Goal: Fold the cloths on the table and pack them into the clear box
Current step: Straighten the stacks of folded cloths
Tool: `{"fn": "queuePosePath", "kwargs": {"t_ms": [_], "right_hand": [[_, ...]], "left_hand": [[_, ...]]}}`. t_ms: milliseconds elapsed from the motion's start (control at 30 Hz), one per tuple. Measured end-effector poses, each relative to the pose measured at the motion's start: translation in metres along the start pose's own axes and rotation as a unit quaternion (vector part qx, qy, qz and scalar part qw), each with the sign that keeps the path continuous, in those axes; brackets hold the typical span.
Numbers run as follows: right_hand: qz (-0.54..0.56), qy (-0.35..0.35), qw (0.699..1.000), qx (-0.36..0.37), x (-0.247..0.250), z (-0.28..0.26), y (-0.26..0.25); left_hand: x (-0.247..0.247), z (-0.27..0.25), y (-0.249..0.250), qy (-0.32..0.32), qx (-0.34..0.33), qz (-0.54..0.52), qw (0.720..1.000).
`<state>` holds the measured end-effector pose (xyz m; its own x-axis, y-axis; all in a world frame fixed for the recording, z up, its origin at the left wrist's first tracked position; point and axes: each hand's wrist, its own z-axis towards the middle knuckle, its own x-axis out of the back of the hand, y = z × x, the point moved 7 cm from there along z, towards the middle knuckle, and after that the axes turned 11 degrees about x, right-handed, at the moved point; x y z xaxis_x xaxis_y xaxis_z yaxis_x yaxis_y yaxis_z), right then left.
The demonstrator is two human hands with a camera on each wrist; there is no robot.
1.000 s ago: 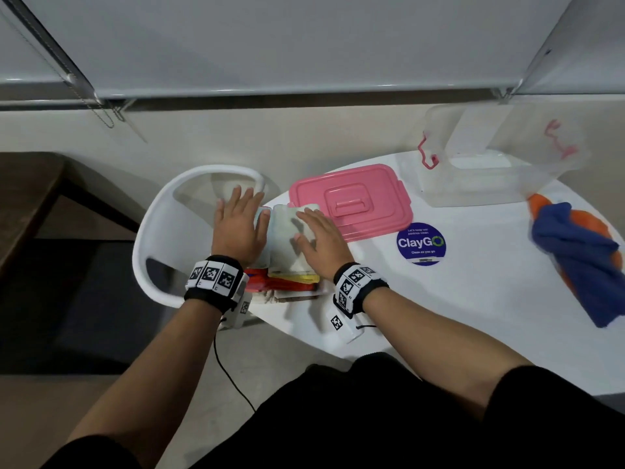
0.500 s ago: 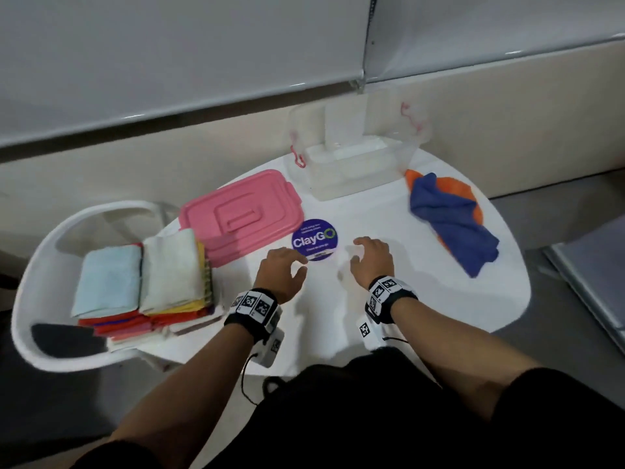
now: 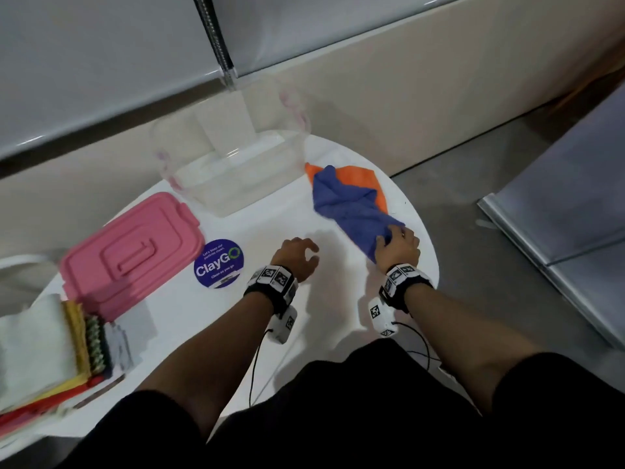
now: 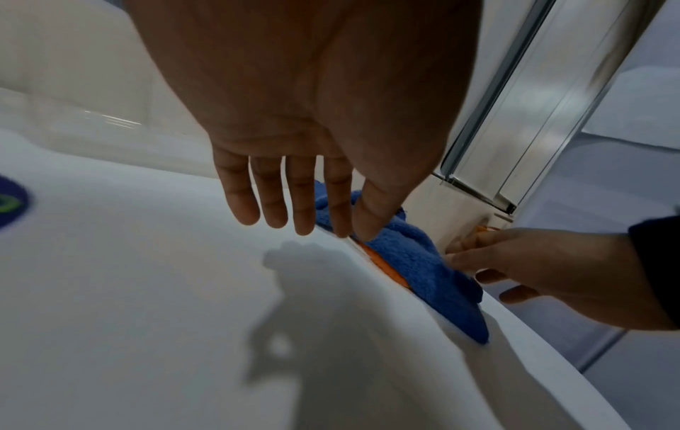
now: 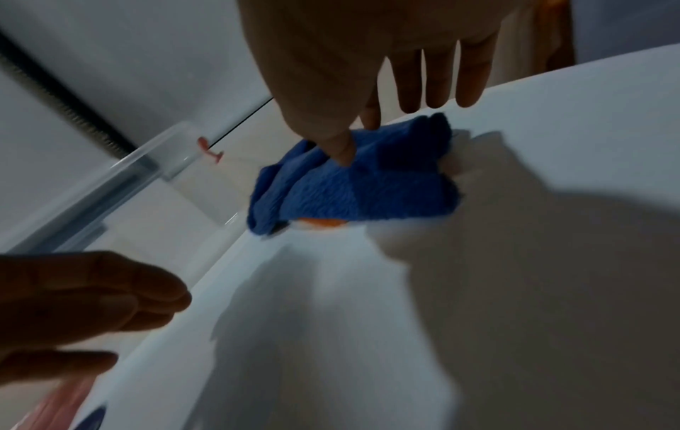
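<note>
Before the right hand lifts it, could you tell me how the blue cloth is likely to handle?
Probably floppy: the blue cloth lies crumpled in soft folds, so it should droop from the right hand pinching its near end. Its fuzzy pile suggests little slip. It overlaps the orange cloth, which may drag along.

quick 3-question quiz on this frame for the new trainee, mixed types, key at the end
1. True or false: the pink lid is fitted on the clear box.
2. Which cloth does the right hand pinch? A) the orange cloth B) the blue cloth C) a white cloth from the folded stack
3. Fill in: the left hand hovers over the bare table and holds ____.

Key
1. False: the lid lies flat on the table, left of the open box.
2. B: thumb and finger pinch the near end of the blue cloth, which lies over the orange cloth.
3. Nothing.
</note>
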<state>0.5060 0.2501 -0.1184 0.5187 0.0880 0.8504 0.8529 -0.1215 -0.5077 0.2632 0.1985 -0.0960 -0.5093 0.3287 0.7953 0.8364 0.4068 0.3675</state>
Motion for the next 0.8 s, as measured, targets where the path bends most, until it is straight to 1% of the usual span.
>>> {"fn": "queuePosePath", "kwargs": {"t_ms": [67,167,233,300,367,433,567,667,733,767,800], "right_hand": [[0.000,-0.012,1.000,0.001,0.004,0.014,0.003],[-0.036,-0.099,0.994,0.026,-0.005,0.024,-0.006],[-0.083,-0.135,0.986,0.051,-0.012,0.022,-0.014],[-0.100,-0.160,0.980,0.055,-0.017,0.016,-0.016],[-0.091,-0.170,0.980,0.055,-0.022,0.013,-0.010],[-0.081,-0.173,0.980,0.060,-0.023,0.012,-0.003],[-0.087,-0.179,0.978,0.067,-0.015,0.022,0.006],[-0.134,-0.170,0.973,0.074,-0.005,0.031,0.002],[-0.160,-0.133,0.975,0.079,0.006,0.038,-0.008],[-0.134,-0.102,0.982,0.085,0.014,0.043,-0.017],[-0.080,-0.071,0.989,0.098,0.023,0.048,-0.028]], "left_hand": [[0.006,0.015,0.019,0.010,-0.003,0.002,1.000],[0.020,0.041,0.054,0.048,-0.013,-0.004,0.999],[0.028,0.062,0.081,0.063,-0.026,0.000,0.998],[0.031,0.082,0.103,0.063,-0.042,0.030,0.997],[0.024,0.099,0.118,0.056,-0.073,0.084,0.992],[0.018,0.113,0.116,0.066,-0.081,0.129,0.986],[0.023,0.121,0.103,0.095,-0.053,0.125,0.986],[0.048,0.113,0.100,0.145,-0.036,0.094,0.984],[0.072,0.104,0.102,0.181,-0.040,0.052,0.981],[0.085,0.098,0.106,0.191,-0.055,0.033,0.979],[0.096,0.093,0.110,0.194,-0.078,0.011,0.978]]}}
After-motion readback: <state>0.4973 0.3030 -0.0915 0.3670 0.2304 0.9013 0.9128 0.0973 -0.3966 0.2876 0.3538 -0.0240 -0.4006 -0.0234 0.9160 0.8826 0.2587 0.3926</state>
